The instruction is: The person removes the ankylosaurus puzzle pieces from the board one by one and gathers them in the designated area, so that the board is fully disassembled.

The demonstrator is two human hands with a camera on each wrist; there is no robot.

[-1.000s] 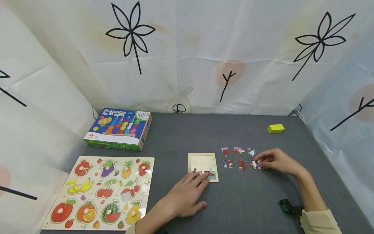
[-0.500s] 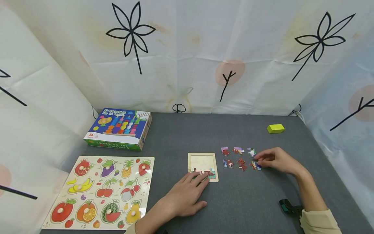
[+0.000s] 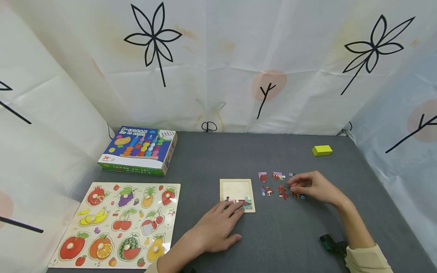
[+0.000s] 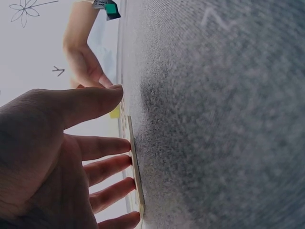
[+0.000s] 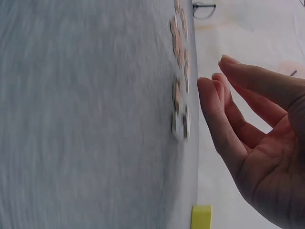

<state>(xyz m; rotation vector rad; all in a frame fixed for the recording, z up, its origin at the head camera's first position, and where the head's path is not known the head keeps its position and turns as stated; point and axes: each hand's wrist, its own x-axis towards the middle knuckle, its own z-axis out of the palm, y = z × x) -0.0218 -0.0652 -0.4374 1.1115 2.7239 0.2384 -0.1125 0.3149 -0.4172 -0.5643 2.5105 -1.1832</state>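
My left hand [image 3: 218, 229] rests with spread, mostly straight fingers on the near part of a small wooden puzzle tray [image 3: 235, 187]. A strip of jigsaw pieces lies fitted along the tray's near side, partly under those fingers. In the left wrist view the fingertips touch the tray's edge [image 4: 135, 167]. My right hand [image 3: 319, 186] hovers over the right end of two rows of loose jigsaw pieces [image 3: 283, 192], partly hiding the two rightmost. The right wrist view shows its thumb and fingers [image 5: 221, 126] bent and apart, nothing between them, just above the pieces [image 5: 177, 40].
A fruit peg puzzle board [image 3: 136, 204] lies at the left, with a blue toy box [image 3: 140, 149] behind it. The yellow block [image 3: 322, 151] sits at the back right. A black strap with a green part [image 3: 329, 242] is by my right wrist. Printed curtains surround the table.
My right hand has left the lower right jigsaw piece, which turned a little under its fingers, and shifted left above the rows. The left hand stays on the tray.
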